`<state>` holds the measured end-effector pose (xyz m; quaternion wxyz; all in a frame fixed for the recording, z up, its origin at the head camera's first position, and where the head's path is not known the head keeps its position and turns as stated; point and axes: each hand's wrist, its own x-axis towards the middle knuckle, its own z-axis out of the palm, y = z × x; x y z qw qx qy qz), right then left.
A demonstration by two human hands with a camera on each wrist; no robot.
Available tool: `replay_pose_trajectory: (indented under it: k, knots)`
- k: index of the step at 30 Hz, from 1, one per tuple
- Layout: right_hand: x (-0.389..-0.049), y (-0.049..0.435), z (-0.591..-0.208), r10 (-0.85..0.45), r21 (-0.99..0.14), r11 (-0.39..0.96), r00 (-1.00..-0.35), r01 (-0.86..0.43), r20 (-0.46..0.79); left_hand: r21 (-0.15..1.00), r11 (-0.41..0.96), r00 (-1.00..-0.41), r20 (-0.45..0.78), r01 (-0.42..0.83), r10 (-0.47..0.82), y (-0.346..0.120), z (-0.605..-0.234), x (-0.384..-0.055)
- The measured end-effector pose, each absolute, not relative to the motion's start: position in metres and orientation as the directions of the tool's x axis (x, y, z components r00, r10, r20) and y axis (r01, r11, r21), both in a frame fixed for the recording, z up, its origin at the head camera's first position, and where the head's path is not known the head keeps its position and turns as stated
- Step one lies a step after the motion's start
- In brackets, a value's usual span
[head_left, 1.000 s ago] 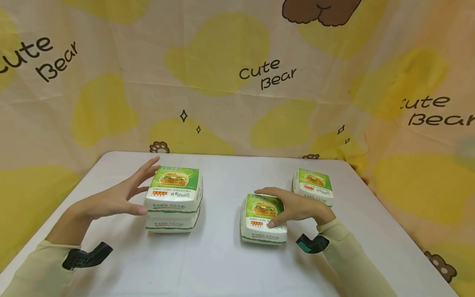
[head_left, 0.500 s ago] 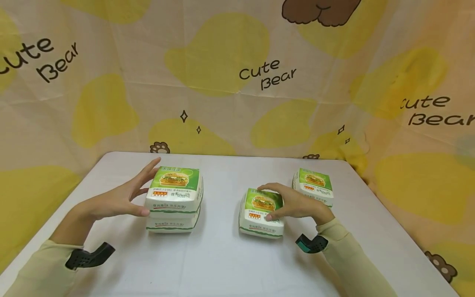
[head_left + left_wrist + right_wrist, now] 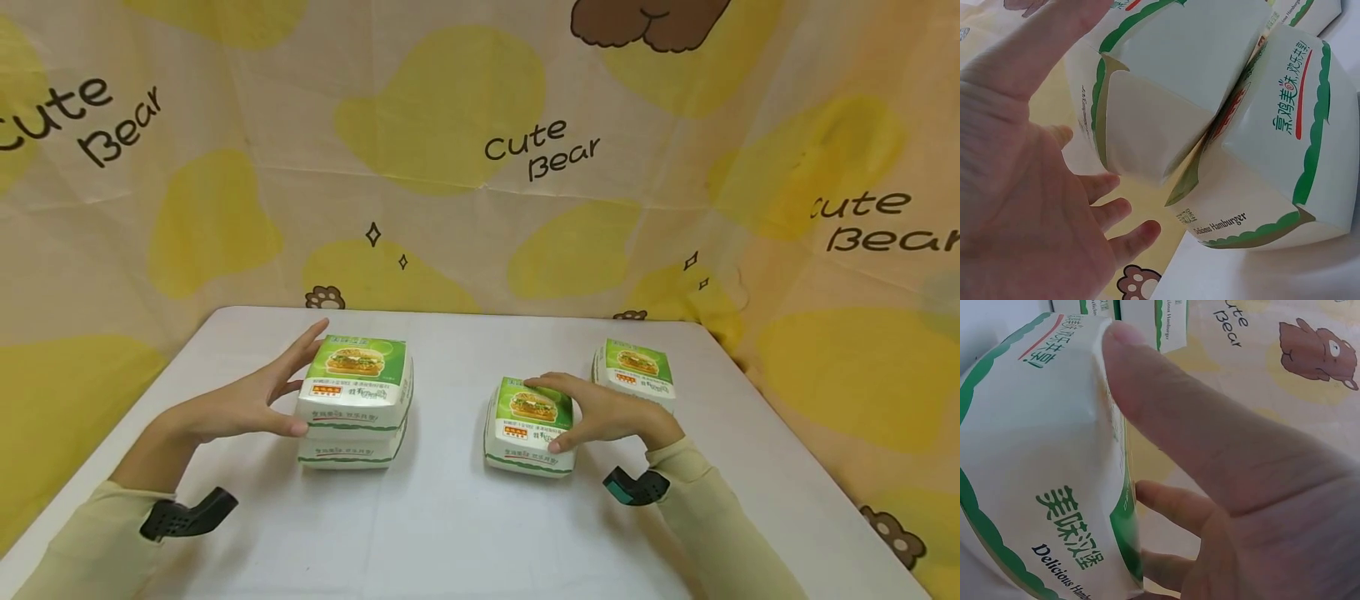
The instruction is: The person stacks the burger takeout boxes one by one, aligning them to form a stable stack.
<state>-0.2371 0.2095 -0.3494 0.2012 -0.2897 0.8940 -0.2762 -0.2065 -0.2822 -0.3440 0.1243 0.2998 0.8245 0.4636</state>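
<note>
Two green-and-white hamburger boxes are stacked at left: an upper box [image 3: 352, 408] on a lower box [image 3: 345, 452]. My left hand [image 3: 232, 408] is at the stack's left side, thumb at the upper box's front corner. In the left wrist view its fingers are spread, fairly straight, beside the upper box [image 3: 1172, 50]. Right of the stack, my right hand [image 3: 607, 412] holds a single hamburger box [image 3: 525, 433] across its top, thumb at the front edge and index finger at the back. The thumb presses this box's [image 3: 1035, 444] edge in the right wrist view.
Another hamburger box [image 3: 633, 365] stands behind the right hand, partly hidden by it. All the boxes are on a white table [image 3: 435, 533]. A yellow printed curtain [image 3: 435, 233] hangs along the table's back and sides.
The right-hand box has shifted slightly away from me and turned a little, with the right hand on it. The left hand has barely moved; its stack stays put.
</note>
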Motion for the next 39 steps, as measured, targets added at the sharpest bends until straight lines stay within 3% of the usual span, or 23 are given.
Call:
replay_pose_trajectory:
  k: [8, 39]
  knots:
    - [-0.2362, 0.2107, -0.3466, -0.649, -0.618, 0.672, -0.725, -0.407, -0.229, 0.805, 0.459, -0.806, 0.04, 0.375, 0.59, -0.2804, -0.3443, -0.2071]
    - [-0.2331, 0.2152, -0.3438, -0.639, -0.635, 0.681, -0.719, -0.365, -0.271, 0.797, 0.473, -0.817, 0.044, 0.376, 0.575, -0.2819, -0.3492, -0.2066]
